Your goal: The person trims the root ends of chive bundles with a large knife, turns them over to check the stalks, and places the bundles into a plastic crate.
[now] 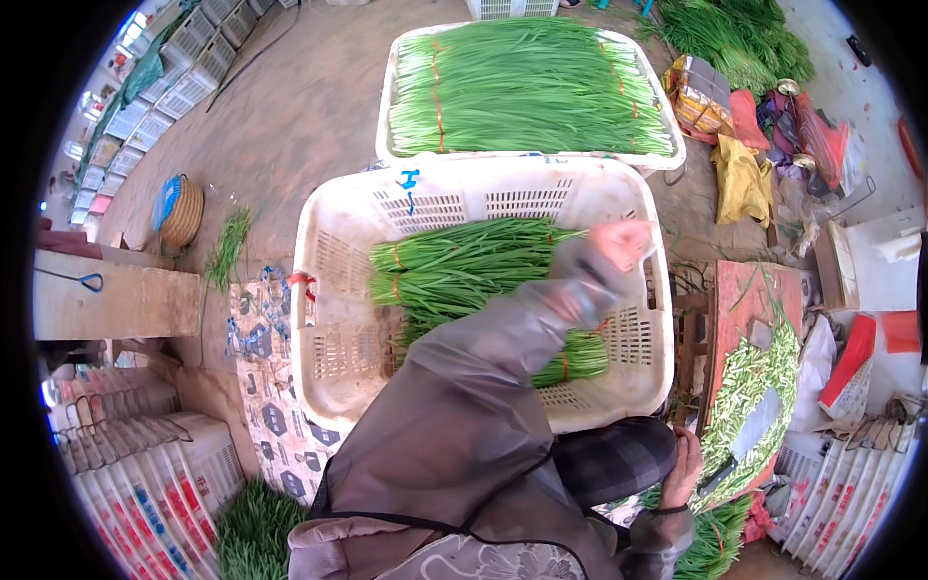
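Now left hand (623, 242) over chive bundles (464, 271) in crate (338, 290).

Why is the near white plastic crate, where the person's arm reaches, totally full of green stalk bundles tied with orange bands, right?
Not quite: the near white plastic crate is only partly filled. The head view shows green stalk bundles tied with orange bands at its middle and bare floor at its left.
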{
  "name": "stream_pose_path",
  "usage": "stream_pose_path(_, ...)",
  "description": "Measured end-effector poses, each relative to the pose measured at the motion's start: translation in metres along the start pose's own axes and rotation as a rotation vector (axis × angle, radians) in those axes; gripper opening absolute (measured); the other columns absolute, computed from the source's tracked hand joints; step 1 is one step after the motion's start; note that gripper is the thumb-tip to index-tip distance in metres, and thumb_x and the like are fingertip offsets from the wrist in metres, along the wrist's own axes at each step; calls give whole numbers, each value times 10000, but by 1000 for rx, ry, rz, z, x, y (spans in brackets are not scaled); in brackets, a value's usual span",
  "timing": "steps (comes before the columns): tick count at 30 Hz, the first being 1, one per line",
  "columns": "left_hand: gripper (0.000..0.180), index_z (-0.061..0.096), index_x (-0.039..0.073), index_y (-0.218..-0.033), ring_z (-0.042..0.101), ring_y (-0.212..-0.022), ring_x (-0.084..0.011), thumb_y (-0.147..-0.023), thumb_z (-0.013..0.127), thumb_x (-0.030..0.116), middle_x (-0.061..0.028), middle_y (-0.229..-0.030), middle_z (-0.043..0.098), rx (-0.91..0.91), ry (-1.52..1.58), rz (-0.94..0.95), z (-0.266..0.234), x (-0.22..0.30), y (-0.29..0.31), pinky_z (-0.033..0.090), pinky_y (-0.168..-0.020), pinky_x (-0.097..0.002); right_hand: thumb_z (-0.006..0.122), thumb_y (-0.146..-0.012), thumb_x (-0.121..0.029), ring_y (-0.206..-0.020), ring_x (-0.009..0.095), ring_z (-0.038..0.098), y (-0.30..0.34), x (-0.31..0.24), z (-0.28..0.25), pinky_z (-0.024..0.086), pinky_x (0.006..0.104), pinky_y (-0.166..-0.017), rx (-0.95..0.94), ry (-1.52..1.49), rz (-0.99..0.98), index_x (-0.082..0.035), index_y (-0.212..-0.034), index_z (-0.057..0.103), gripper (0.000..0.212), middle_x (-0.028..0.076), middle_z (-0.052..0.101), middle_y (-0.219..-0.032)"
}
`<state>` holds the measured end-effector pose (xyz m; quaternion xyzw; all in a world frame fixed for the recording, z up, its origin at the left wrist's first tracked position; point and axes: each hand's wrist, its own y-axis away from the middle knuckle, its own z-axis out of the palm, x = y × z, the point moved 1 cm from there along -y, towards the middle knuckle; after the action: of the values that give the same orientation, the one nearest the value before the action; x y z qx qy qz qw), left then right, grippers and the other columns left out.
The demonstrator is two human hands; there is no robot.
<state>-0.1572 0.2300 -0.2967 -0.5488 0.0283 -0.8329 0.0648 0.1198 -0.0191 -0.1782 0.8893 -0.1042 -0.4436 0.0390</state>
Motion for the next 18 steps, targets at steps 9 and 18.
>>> stream_pose_path(9, 531, 437, 45, -1414, 392, -1359, -359, -888, 500, 83, -202, -1417, 462, 78, -1475, 353, -116, -2, 84, 282, -1137, -530, 497, -1010, -216, -868, 151, 589, 3, 22, 1, 462, 277, -816, 27, -50, 69, 16, -1106, 644, 291, 75, 648, -916)
stream_pose_path(18, 984, 95, 161, -1571, 136, -1481, -412, -761, 654, 165, -140, -1620, 122, 378, -1838, -609, -363, -92, 222, 107, -1199, -509, 454, -972, -230, -873, 174, 590, -6, 10, 4, 447, 290, -833, -26, -103, 165, 17, -1060, 666, 337, 85, 661, -928)
